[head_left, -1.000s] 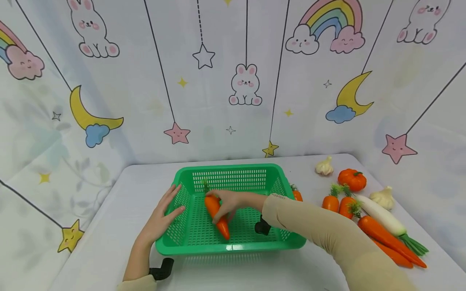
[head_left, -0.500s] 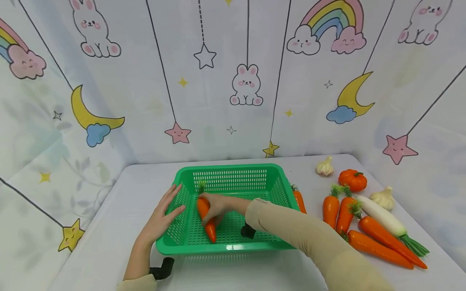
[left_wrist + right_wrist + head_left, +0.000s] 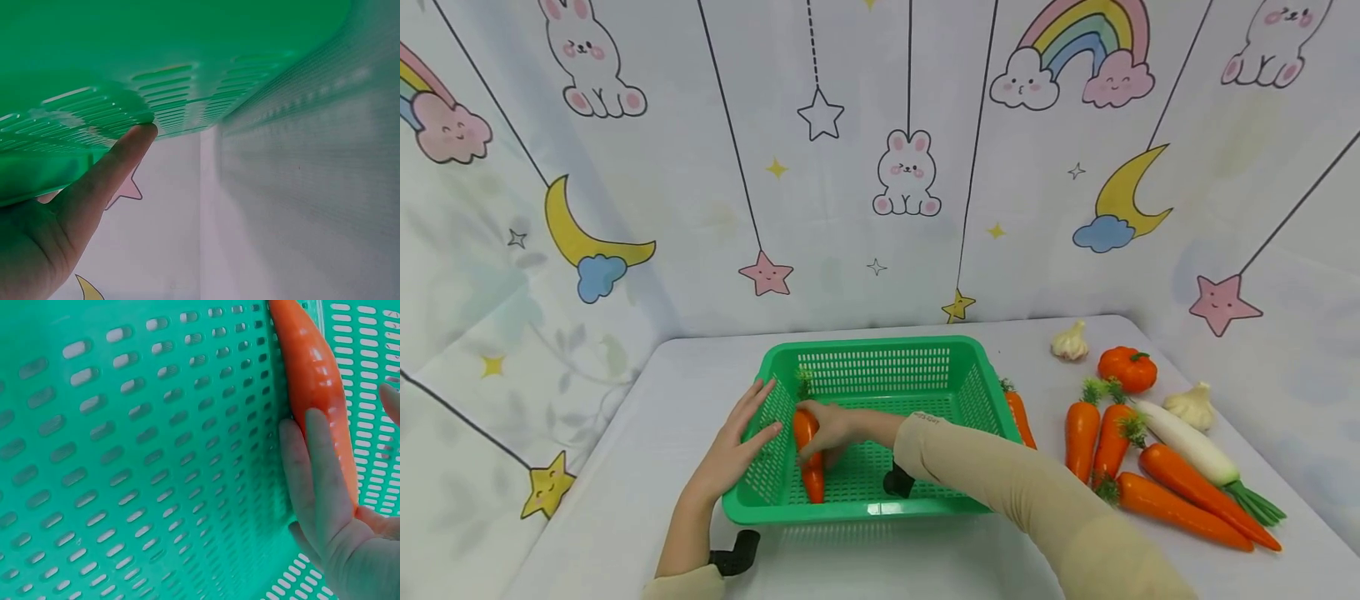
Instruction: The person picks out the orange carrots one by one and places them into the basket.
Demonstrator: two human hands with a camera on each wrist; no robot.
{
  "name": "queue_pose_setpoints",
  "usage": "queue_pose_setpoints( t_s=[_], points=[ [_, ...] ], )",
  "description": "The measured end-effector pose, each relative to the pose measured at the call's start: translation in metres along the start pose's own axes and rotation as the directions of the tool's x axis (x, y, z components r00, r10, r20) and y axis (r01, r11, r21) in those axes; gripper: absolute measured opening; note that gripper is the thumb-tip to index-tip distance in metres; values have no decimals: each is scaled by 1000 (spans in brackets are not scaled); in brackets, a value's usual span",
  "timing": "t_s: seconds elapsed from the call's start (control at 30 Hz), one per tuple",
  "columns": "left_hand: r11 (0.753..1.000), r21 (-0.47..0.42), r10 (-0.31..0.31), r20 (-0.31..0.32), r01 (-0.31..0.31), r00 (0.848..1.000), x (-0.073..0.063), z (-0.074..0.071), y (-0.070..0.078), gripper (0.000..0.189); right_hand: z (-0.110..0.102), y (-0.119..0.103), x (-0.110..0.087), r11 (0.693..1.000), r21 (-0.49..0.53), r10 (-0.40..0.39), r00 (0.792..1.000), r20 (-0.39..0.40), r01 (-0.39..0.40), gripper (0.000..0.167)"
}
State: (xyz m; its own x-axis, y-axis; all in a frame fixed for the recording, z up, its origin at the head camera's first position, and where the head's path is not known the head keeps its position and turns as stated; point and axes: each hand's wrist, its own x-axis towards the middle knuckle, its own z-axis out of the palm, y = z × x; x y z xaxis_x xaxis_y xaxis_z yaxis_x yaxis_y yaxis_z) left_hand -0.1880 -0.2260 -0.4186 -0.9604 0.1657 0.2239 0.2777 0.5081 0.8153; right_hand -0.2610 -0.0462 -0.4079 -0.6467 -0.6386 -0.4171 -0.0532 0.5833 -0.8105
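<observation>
An orange carrot [image 3: 813,482] with a green top lies along the left inner side of the green basket [image 3: 925,507]. My right hand [image 3: 833,429] holds this carrot from above, partly covering its middle. In the right wrist view the fingers of the right hand [image 3: 350,544] lie along the carrot [image 3: 315,378], close to the perforated basket floor. My left hand [image 3: 730,454] rests its spread fingers against the outside and rim of the basket's left wall. The left wrist view shows one extended finger of the left hand [image 3: 81,212] touching the slotted wall [image 3: 181,94].
Right of the basket lies a carrot [image 3: 1018,415], partly hidden by the rim and sleeve. Farther right are several more carrots [image 3: 1183,510], a white radish [image 3: 1191,442], a small pumpkin [image 3: 1127,369] and two garlic bulbs [image 3: 1070,342]. A printed cloth backdrop [image 3: 835,192] rises behind.
My right hand has carried the carrot leftward inside the basket, from near its middle to the left wall. The left hand has stayed at the basket's left side.
</observation>
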Motion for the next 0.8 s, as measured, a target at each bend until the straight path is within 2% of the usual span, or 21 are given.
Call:
queue_pose_setpoints(
  t_s=[0.5,0.8],
  points=[
    [1000,4,-12,7,12,1000,-1,0,2,59,-15,-8,-15,999,40,-11,999,35,10,84],
    [1000,-2,-15,5,15,1000,-1,0,2,59,-26,-17,-36,997,8,-77,994,78,77,82]
  ],
)
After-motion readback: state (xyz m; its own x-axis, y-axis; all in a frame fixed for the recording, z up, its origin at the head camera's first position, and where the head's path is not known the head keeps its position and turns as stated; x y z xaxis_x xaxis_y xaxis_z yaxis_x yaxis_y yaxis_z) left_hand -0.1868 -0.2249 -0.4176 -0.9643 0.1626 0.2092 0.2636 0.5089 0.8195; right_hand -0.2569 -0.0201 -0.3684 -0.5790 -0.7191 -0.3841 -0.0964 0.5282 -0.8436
